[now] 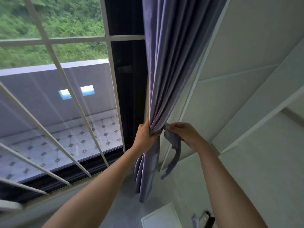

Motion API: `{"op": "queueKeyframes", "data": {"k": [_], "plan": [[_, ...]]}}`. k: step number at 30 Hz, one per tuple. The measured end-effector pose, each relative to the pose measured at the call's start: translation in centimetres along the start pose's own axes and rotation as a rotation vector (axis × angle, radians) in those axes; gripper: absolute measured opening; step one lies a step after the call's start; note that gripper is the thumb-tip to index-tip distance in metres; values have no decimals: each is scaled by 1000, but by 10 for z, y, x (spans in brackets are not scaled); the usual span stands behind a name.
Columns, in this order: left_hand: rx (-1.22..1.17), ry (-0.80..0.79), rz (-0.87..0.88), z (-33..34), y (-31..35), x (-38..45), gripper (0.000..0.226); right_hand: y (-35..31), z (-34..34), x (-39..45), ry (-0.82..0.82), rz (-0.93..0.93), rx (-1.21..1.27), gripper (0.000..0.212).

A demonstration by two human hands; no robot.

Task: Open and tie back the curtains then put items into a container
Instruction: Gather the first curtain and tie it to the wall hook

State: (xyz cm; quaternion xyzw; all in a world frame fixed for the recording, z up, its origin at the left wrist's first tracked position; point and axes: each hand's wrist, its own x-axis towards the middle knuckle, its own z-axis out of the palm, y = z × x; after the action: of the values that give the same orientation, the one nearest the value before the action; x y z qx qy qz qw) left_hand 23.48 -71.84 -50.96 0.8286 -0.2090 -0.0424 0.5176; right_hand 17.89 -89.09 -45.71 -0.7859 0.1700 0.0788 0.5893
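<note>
Both arms outstretched, left hand [145, 134] gripping gathered curtain [166, 71], right hand [182, 131] apparently pinching tieback [174, 145].

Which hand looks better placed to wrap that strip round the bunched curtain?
Probably the right hand: it already pinches the tie-back strip, whose tail hangs free. The left hand grips the gathered curtain, holding the bunch together.

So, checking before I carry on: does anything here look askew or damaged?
Nothing stands out. The left hand grips the gathered curtain; the right hand pinches the tie-back strip, whose loose end dangles.
</note>
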Motion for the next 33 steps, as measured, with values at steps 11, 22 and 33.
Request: {"op": "queueKeyframes", "data": {"k": [11, 22, 33], "plan": [[-33, 73, -37, 2, 3, -3, 48, 3, 16, 19, 707, -611, -833, 18], [-129, 108, -69, 4, 4, -23, 34, 65, 115, -44, 502, -220, -327, 18], [136, 88, 78, -24, 3, -41, 24, 73, 144, -49, 281, -249, -304, 26]]}}
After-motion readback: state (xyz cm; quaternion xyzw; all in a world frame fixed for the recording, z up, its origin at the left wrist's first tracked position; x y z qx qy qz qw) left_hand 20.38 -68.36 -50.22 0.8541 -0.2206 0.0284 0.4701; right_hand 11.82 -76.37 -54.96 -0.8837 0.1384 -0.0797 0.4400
